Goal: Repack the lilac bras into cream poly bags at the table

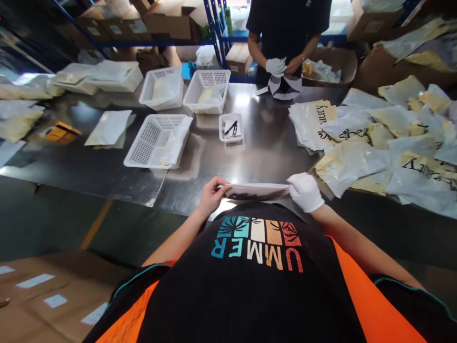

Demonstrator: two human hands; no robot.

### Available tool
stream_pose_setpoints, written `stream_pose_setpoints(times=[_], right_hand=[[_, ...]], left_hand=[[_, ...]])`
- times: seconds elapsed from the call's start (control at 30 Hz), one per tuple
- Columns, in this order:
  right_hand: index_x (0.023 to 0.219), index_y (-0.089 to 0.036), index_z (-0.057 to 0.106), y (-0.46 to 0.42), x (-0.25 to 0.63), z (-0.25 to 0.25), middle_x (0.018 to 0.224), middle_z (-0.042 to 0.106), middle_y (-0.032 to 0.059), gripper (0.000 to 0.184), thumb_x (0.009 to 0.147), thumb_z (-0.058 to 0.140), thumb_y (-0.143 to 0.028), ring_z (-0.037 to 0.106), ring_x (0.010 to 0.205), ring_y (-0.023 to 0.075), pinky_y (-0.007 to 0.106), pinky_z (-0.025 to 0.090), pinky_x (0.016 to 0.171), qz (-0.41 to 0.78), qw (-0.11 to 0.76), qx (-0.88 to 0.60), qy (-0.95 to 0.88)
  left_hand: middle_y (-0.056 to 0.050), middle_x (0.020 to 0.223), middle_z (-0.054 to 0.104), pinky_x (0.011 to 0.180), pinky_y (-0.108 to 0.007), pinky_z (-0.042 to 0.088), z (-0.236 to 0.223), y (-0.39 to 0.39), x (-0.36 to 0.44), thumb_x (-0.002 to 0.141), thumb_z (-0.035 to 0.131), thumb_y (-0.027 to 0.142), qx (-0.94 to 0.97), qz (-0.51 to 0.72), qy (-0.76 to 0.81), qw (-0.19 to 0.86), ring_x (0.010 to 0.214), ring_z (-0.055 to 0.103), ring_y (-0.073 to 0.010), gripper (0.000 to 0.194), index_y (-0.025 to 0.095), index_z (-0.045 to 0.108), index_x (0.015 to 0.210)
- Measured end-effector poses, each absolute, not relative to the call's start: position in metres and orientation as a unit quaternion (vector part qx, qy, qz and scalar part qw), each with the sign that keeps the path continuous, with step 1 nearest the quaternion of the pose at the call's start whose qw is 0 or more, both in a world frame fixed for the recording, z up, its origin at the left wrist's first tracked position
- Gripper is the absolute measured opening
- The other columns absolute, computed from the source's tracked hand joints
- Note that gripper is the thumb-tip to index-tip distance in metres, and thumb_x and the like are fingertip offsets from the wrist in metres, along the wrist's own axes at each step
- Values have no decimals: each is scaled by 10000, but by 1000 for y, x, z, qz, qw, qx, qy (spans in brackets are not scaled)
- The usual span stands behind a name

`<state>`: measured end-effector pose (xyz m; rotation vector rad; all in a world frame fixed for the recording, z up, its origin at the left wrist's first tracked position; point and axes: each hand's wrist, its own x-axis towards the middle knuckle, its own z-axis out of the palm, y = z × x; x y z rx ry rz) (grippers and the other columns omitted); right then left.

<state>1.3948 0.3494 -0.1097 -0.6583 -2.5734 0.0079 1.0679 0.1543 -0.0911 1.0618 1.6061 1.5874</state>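
Observation:
Close to my body, at the table's near edge, I hold a flat, whitish bag (257,191) stretched level between both hands. It shows almost edge-on, so its face and any contents cannot be made out. My bare left hand (213,194) pinches its left end between thumb and fingers. Its right end is gripped by my right hand (305,192), which wears a white glove. Beyond the bag stands a small white tray (221,129) with black-handled tools (231,128) in it.
White perforated baskets (133,159) stand at centre left, near a flat packet (109,127) and an orange-yellow item (61,132). Printed plastic bags (357,164) pile up on the right. Across the steel table (266,159), a co-worker's gloved hand (276,66) and bare hand handle a dark-and-white item (284,88).

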Motion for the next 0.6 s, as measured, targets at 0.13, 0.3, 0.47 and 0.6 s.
stream_pose_setpoints(times=[0.13,0.3,0.47,0.6], right_hand=[[1017,-178,770,319,1342,-98,915,745,113,272,973,514,-96,600,852,244,360,416,805,80,116,-142,-980],[1122,-140,778,311,1333,-97,1099,765,166,301,1011,499,-155,616,992,283,393,443,919,56,201,-223,-952],[1058,-133,787,309,1321,-96,1010,756,169,227,1001,596,-240,608,955,294,397,444,891,92,85,-180,-976],[1127,-101,800,309,1308,-88,1123,773,203,267,989,610,-229,651,1036,319,443,496,969,152,56,-219,-962]], left_hand=[[-38,803,728,548,-230,524,-84,158,1078,838,890,611,414,608,604,308,685,647,-139,485,182,673,771],[-49,832,749,525,-219,525,-80,153,1083,854,897,567,409,620,591,315,672,644,-129,461,172,677,763],[-39,798,735,478,-209,516,-84,149,1088,833,926,512,376,651,572,329,619,629,-118,430,170,678,753],[-35,824,739,487,-218,536,-88,146,1087,818,940,470,351,660,570,341,580,609,-99,408,165,677,753]])
